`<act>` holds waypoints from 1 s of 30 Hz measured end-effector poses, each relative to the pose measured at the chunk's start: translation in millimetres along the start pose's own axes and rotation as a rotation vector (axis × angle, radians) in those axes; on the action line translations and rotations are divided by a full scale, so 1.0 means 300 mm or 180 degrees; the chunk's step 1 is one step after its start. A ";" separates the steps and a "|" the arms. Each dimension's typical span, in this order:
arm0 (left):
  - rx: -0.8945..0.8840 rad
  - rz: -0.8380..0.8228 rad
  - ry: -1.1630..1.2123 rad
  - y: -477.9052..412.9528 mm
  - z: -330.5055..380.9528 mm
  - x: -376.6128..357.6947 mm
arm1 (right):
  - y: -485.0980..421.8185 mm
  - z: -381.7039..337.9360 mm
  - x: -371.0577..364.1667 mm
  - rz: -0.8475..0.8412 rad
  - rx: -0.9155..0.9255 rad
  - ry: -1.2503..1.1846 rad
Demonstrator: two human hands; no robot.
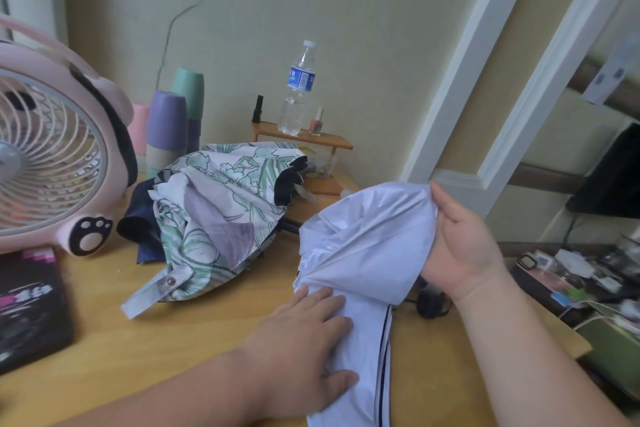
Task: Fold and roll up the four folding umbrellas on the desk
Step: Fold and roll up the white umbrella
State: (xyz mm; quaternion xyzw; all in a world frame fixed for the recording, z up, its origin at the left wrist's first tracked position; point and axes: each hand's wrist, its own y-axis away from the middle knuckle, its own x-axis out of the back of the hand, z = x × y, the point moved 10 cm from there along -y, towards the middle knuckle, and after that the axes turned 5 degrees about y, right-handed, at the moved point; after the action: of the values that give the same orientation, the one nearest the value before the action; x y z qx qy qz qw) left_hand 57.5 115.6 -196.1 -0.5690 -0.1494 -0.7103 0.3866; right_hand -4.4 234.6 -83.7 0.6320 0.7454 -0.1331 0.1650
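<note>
A pale lilac-white folding umbrella lies across the desk's front right, its canopy loose and bunched. My right hand grips the far end of its fabric, fingers curled round the edge. My left hand presses flat on the near part of the same canopy, fingers straight. Behind it a white umbrella with a green and purple leaf print lies crumpled, its closing strap hanging toward me. A dark navy umbrella lies partly hidden under the printed one.
A pink fan stands at the left, with a dark book in front of it. Stacked cups, a water bottle and nail polish on a small wooden shelf sit at the back. The desk edge drops off at right.
</note>
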 end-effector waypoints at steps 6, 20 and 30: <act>-0.0083 0.0153 -0.0120 -0.006 0.002 0.019 | 0.075 -0.026 -0.019 -0.0038 0.0498 0.0075; -0.0530 0.2213 0.1419 0.085 0.012 0.296 | 0.423 0.059 0.011 0.1145 0.1486 0.0775; -0.0687 0.1535 0.1980 0.072 0.147 0.262 | 0.501 0.161 0.029 0.1296 0.1537 0.1023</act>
State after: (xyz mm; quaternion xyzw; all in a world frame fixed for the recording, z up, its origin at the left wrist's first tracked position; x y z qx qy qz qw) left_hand 99.5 100.4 -114.7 -0.3830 0.1878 -0.7491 0.5069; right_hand 146.2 247.6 -129.6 0.8013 0.5676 -0.1687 -0.0854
